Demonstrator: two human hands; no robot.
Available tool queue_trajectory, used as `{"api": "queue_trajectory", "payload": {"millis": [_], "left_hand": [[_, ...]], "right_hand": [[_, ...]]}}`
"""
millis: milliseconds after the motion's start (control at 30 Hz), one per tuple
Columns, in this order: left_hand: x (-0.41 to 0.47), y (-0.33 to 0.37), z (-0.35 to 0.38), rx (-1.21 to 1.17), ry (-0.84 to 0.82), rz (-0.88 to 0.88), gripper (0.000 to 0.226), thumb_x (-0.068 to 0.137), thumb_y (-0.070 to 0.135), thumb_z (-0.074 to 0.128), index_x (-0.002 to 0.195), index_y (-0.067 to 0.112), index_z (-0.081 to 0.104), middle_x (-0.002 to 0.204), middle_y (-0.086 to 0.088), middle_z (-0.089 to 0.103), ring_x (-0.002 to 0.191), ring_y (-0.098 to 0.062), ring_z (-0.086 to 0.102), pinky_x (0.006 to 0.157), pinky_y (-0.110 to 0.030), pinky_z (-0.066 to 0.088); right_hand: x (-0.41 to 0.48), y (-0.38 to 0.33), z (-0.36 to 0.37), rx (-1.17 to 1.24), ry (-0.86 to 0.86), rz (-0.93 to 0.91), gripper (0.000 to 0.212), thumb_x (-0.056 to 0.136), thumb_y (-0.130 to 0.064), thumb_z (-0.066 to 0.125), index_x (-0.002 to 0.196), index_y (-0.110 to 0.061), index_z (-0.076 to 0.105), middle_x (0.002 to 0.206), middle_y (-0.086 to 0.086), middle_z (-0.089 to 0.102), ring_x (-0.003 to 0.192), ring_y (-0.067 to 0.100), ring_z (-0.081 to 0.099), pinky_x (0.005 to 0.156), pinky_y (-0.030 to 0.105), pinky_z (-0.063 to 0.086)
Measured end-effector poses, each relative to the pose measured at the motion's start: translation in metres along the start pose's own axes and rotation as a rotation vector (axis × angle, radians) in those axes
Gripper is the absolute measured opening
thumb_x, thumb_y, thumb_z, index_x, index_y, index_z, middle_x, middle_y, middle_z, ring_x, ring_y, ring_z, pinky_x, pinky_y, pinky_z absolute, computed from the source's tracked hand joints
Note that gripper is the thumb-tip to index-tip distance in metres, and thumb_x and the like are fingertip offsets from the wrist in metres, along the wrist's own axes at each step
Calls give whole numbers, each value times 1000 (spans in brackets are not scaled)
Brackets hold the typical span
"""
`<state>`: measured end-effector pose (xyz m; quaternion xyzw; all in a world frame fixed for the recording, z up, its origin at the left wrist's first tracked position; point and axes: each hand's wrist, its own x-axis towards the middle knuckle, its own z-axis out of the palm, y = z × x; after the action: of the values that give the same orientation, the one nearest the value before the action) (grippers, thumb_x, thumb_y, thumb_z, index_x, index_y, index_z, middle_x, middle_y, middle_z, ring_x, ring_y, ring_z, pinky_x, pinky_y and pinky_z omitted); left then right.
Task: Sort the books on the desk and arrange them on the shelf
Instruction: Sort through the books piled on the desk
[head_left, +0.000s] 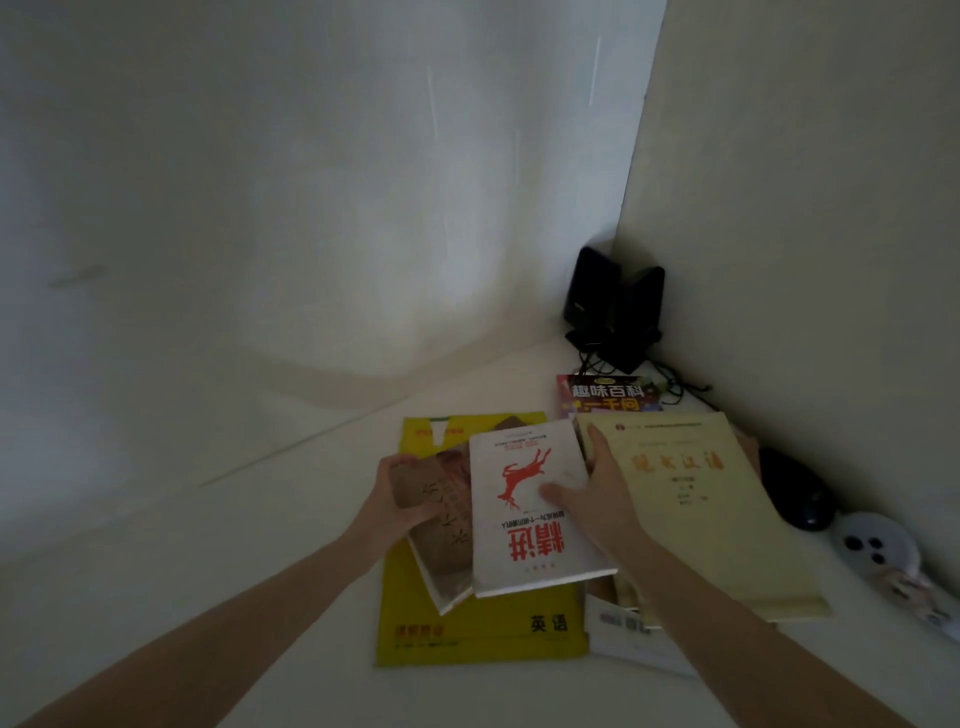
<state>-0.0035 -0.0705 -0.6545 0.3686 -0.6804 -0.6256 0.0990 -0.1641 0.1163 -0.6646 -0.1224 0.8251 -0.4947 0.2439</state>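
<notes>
Head view: gathering two books

The left hand (395, 499) curls its fingers (402, 465) round the brown book's (441, 551) corner; the right hand (597, 493) pinches the white book's (519, 525) edge, thumb on cover. Both lie atop the yellow workbook (467, 634) on the tabletop (260, 519), probably being gathered into one pile.

Pretty dim room, soft greyish light. Plain white back wall (260, 182) meets a cream side wall (810, 182) at a corner on the right. White desk (249, 551) below, with what looks like two black speakers (613, 306) tucked into that corner.
</notes>
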Motion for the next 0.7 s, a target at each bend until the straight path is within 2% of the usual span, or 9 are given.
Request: {"api": "queue_trajectory", "payload": {"millis": [100,200,267,300,367,500,533,600,700], "left_hand": [[4,-2,-1,41,17,-45,60,78,-11,67,120,17,34,101,-1,51,85,-11,55,53,-21,53],[11,5,-4,100,27,-80,66,80,-5,69,130,14,31,111,-8,52,84,-15,57,62,-25,50],[16,10,-8,164,6,-136,79,77,6,76,140,11,28,124,-14,52,98,-23,56,77,-31,49],[16,13,-12,285,2,-171,90,71,21,80,143,12,26,130,-15,50,110,-26,52,88,-33,46],[15,20,-19,507,-7,-188,111,50,42,72,147,18,24,139,-15,43,130,-30,39,105,-37,37],[11,41,-26,549,-54,-88,130,34,57,67,150,27,16,143,-16,38,136,-31,32,109,-41,33],[11,47,-28,543,-48,-39,129,35,59,68,149,30,17,143,-15,38,136,-29,31,109,-42,32],[9,64,-27,496,-39,70,122,40,56,77,146,37,20,143,-12,38,136,-24,30,109,-45,33],[0,97,-26,413,-47,203,102,60,31,89,142,38,27,143,-8,37,133,-18,31,108,-43,33]], "right_hand": [[1,-3,7,-54,-2,26,106,64,-27,87,147,-36,21,123,5,59,98,26,67,78,53,58],[-7,-16,8,-116,-24,37,102,70,-24,85,150,-30,21,126,0,60,105,23,65,88,51,54],[-6,-19,8,-164,-50,53,100,75,-24,81,152,-30,17,127,0,60,104,23,65,90,50,53],[-6,-20,8,-201,-59,67,98,78,-25,79,153,-30,16,127,-1,60,102,23,66,90,49,53],[-6,-25,5,-280,-65,88,92,81,-34,75,152,-31,18,123,-1,62,99,23,67,88,46,54],[-7,-44,-3,-479,-26,45,92,81,-50,70,151,-33,13,116,-1,65,98,21,67,83,38,53],[-7,-51,-6,-496,-13,12,97,80,-52,70,152,-35,7,118,-1,65,100,21,66,82,34,51],[-9,-66,-13,-467,11,-75,104,79,-54,71,153,-36,0,136,1,56,112,21,61,84,32,47],[-16,-93,-22,-315,11,-215,112,73,-53,77,154,-37,0,154,-2,33,130,20,47,96,37,48]]}}
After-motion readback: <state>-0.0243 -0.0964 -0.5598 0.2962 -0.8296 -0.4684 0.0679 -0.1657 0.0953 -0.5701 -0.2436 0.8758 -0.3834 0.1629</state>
